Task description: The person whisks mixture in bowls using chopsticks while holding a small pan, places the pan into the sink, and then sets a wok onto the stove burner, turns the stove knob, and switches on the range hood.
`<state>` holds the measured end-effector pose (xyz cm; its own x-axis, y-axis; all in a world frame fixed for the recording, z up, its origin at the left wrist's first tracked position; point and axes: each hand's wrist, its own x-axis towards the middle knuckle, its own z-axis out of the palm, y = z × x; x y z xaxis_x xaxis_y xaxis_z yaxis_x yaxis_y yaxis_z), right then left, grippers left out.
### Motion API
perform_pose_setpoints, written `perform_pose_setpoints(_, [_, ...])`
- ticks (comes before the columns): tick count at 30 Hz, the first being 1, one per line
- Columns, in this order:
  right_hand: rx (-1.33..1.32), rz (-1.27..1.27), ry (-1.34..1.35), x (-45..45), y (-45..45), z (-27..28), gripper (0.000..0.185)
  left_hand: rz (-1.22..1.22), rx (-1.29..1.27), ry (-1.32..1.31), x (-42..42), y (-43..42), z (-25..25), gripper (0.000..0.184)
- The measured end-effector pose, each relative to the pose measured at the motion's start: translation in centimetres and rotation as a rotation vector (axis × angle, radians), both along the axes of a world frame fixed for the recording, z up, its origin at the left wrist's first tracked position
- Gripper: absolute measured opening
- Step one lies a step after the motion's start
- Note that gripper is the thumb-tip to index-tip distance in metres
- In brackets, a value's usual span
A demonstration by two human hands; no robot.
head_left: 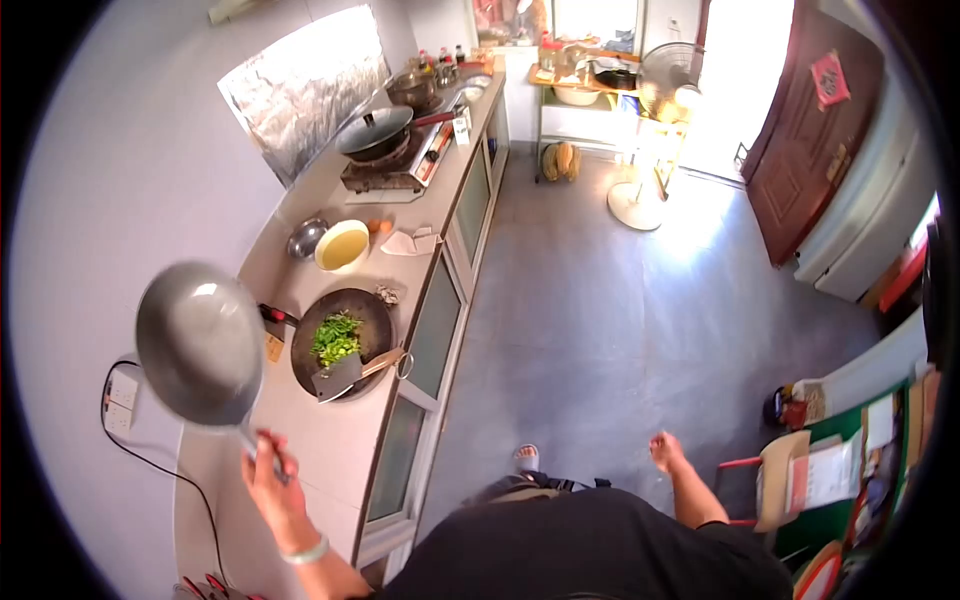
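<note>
My left hand (pixel 272 472) grips the handle of a grey wok (pixel 200 345), raised at the left above the counter's wall side and slightly blurred. Below and right of it, a dark frying pan (pixel 372 312) on the counter holds chopped greens (pixel 337 338). A cleaver (pixel 338 378) with a wooden handle lies across that pan's near edge. My right hand (pixel 664 452) hangs over the floor at my right side, its fingers loosely bent, with nothing visible in it.
A yellow bowl (pixel 342 246), a metal bowl (pixel 307 238) and eggs (pixel 379 226) sit farther along the counter (pixel 320 470). Beyond is a lidded pan (pixel 374 134) on a gas stove (pixel 400 172). A standing fan (pixel 636 204), an open door (pixel 815 140) and a chair (pixel 780 482) are to the right.
</note>
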<state>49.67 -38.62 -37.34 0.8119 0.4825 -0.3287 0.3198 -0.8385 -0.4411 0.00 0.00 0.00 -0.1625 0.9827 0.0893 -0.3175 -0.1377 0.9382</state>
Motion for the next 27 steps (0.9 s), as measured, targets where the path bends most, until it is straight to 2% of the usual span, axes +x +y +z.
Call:
perform_pose_setpoints(1, [0.004, -0.070, 0.059, -1.0, -4.6, -1.0, 0.011, 0.018, -0.040, 0.017, -0.6, -2.0, -0.6, 0.025])
perform_pose_setpoints(2, [-0.004, -0.058, 0.003, -2.4, -9.9, -3.1, 0.016, -0.138, -0.060, -0.008, 0.6, -2.8, -0.7, 0.022])
perform_pose_setpoints(3, [-0.133, -0.077, 0.041, 6.4, -3.4, 0.2, 0.022, -0.203, -0.061, -0.073, 10.2, 7.6, -0.2, 0.021])
perform_pose_setpoints(4, [-0.101, -0.148, 0.147, 4.7, -5.4, 0.7, 0.023, -0.258, -0.070, -0.081, 12.9, 9.7, 0.2, 0.021])
perform_pose_setpoints(5, [-0.058, -0.187, 0.138, 3.1, -7.9, 0.8, 0.023, -0.314, -0.084, -0.101, 15.7, 11.6, 0.3, 0.022])
perform_pose_setpoints(6, [-0.039, -0.206, 0.163, 1.2, -6.5, -0.7, 0.023, -0.363, -0.043, -0.095, 18.4, 14.8, 1.9, 0.022])
perform_pose_setpoints(7, [-0.032, -0.401, 0.111, -1.2, -4.5, 3.1, 0.023, -0.411, -0.035, -0.117, 21.7, 17.0, 2.2, 0.022])
perform_pose_setpoints(11, [-0.223, -0.416, 0.245, 1.1, 0.1, 0.0, 0.024, -0.583, -0.027, -0.244, 33.5, 24.3, 1.7, 0.025])
perform_pose_setpoints(16, [-0.309, -0.331, 0.308, 15.0, 9.0, -5.1, 0.027, -0.481, -0.071, -0.285, 43.6, 33.1, 1.4, 0.037])
perform_pose_setpoints(19, [-0.340, -0.127, 0.244, 27.9, 13.6, -11.5, 0.029, -0.399, -0.057, -0.228, 47.2, 38.7, 2.3, 0.039])
perform_pose_setpoints(20, [-0.328, -0.019, 0.186, 32.9, 14.9, -15.5, 0.029, -0.374, -0.048, -0.213, 47.8, 40.5, 2.3, 0.038])
perform_pose_setpoints(21, [-0.148, -0.033, 0.164, 37.3, 24.1, -5.0, 0.027, -0.336, -0.059, -0.201, 48.4, 41.8, 2.4, 0.037])
perform_pose_setpoints(22, [-0.100, -0.033, 0.201, 40.9, 32.4, 1.4, 0.022, -0.294, -0.068, -0.188, 48.9, 42.9, 2.7, 0.037])
perform_pose_setpoints(24, [0.569, -0.253, 0.634, 49.8, 43.1, 2.6, 0.014, -0.230, -0.097, -0.162, 49.5, 45.2, 2.8, 0.034])
perform_pose_setpoints(25, [0.780, -0.346, 0.823, 55.0, 48.2, 1.4, 0.019, -0.195, -0.112, -0.116, 49.4, 46.5, 2.9, 0.033])
perform_pose_setpoints(26, [0.260, 0.055, 0.166, 56.1, 55.7, 8.1, 0.027, -0.165, -0.122, -0.074, 49.4, 48.1, 3.1, 0.033])
perform_pose_setpoints(27, [0.202, 0.144, 0.089, 60.1, 60.9, 6.6, 0.030, -0.140, -0.130, -0.027, 49.7, 49.8, 3.2, 0.033])
